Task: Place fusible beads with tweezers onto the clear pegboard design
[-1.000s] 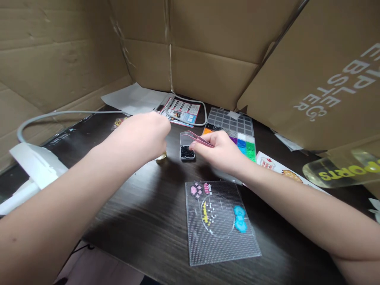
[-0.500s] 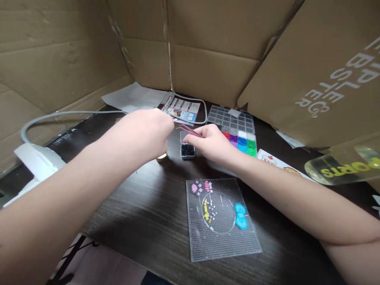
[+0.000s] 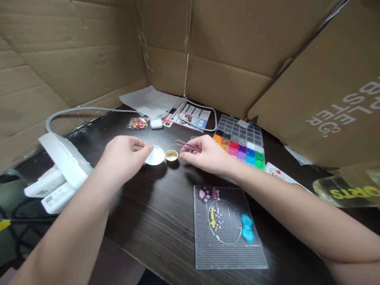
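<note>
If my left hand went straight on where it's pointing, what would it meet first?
Your left hand, with the white disc in its grip, would likely meet the small gold tin first; depth is unclear.

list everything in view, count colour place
Tweezers: 1, pink, centre
Disc: 1, white, centre
Tin: 1, gold, centre
Pegboard: 1, clear, front
Bead designs: several, multicoloured, on pegboard
Bead case: 1, multicoloured, right
Picture sheet: 1, white, right
Container: 1, clear, far right
Leaflet: 1, multicoloured, back
Small box: 1, white, back
Packet: 1, multicoloured, back
Paper: count unclear, white, back
Cable: 1, grey, back
Packaging: several pieces, white, left
Cardboard panels: several, brown, behind
Table: 1, dark, underneath
Left grip: 1, bare, at disc
Right grip: 1, bare, holding tweezers
</note>
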The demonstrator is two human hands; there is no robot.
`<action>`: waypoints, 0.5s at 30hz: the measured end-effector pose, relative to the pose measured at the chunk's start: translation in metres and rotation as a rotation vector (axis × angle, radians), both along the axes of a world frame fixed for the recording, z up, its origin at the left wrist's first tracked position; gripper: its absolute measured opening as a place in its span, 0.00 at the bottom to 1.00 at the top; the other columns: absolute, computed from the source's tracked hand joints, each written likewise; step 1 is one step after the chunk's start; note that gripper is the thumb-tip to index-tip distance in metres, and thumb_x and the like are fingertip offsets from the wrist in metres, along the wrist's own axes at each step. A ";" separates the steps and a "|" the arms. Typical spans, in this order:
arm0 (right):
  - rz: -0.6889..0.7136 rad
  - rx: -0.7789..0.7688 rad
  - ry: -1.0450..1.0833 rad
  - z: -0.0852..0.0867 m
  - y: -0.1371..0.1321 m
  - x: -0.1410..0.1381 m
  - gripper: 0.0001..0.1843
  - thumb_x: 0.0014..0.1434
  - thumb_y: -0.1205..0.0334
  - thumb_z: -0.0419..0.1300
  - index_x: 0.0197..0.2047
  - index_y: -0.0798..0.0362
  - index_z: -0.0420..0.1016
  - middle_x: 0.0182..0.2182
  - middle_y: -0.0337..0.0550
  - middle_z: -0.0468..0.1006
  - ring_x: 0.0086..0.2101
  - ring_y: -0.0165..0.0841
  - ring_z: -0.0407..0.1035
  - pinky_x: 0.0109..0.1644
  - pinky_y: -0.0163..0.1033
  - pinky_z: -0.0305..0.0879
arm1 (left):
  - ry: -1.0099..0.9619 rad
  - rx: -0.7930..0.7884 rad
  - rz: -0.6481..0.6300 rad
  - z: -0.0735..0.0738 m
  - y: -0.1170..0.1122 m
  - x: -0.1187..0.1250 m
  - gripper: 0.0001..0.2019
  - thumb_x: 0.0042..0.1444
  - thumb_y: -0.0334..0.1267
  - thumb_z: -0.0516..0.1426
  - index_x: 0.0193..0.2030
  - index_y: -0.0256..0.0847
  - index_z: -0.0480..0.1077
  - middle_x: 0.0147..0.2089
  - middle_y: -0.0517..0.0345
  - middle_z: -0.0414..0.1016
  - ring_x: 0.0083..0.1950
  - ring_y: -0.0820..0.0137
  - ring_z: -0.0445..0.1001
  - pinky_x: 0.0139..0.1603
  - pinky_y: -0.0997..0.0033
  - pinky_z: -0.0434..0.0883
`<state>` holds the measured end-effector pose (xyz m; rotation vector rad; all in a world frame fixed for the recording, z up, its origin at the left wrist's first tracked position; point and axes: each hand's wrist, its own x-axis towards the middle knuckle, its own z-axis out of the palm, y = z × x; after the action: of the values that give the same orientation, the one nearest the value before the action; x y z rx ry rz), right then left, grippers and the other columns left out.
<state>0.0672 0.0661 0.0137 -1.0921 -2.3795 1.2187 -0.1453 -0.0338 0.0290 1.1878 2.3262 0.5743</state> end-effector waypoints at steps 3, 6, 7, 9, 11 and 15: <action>0.062 0.167 -0.035 -0.006 -0.003 -0.013 0.22 0.55 0.55 0.69 0.51 0.58 0.85 0.37 0.48 0.83 0.34 0.35 0.70 0.38 0.42 0.63 | 0.000 -0.028 0.051 -0.013 -0.010 -0.006 0.15 0.63 0.51 0.59 0.44 0.43 0.79 0.44 0.50 0.87 0.49 0.54 0.84 0.49 0.60 0.73; 0.101 0.274 -0.145 -0.010 -0.005 -0.025 0.22 0.55 0.54 0.68 0.51 0.56 0.86 0.39 0.50 0.85 0.37 0.38 0.74 0.40 0.43 0.63 | 0.060 -0.017 0.019 -0.026 -0.010 -0.004 0.16 0.63 0.50 0.58 0.46 0.42 0.80 0.46 0.48 0.87 0.51 0.53 0.83 0.51 0.61 0.73; 0.104 0.298 -0.191 -0.009 -0.005 -0.028 0.19 0.56 0.54 0.68 0.48 0.55 0.86 0.38 0.50 0.85 0.37 0.39 0.74 0.39 0.43 0.62 | 0.081 -0.003 0.009 -0.030 -0.008 -0.002 0.16 0.63 0.49 0.58 0.46 0.41 0.81 0.45 0.48 0.87 0.51 0.53 0.83 0.51 0.61 0.73; 0.085 0.333 -0.248 -0.005 -0.004 -0.030 0.14 0.56 0.55 0.68 0.43 0.53 0.86 0.36 0.48 0.84 0.35 0.39 0.73 0.36 0.43 0.59 | 0.136 0.020 0.030 -0.037 0.000 0.001 0.15 0.63 0.46 0.58 0.45 0.41 0.82 0.44 0.47 0.86 0.50 0.52 0.83 0.51 0.61 0.74; 0.085 0.334 -0.209 0.004 -0.004 -0.025 0.10 0.56 0.56 0.68 0.37 0.54 0.83 0.33 0.46 0.82 0.32 0.36 0.70 0.35 0.42 0.59 | 0.180 0.038 0.007 -0.041 0.008 0.002 0.17 0.62 0.46 0.58 0.49 0.39 0.82 0.46 0.45 0.86 0.51 0.49 0.83 0.53 0.56 0.75; 0.034 0.307 -0.065 0.026 -0.011 0.010 0.09 0.57 0.58 0.70 0.31 0.55 0.80 0.25 0.39 0.74 0.27 0.30 0.64 0.29 0.40 0.58 | 0.286 0.083 -0.130 -0.036 0.014 0.004 0.21 0.65 0.45 0.55 0.54 0.36 0.82 0.53 0.35 0.83 0.60 0.38 0.79 0.64 0.40 0.73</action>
<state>0.0771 0.0553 0.0396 -1.0081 -2.5348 0.8014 -0.1409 -0.0200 -0.0071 1.5351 2.4527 0.4853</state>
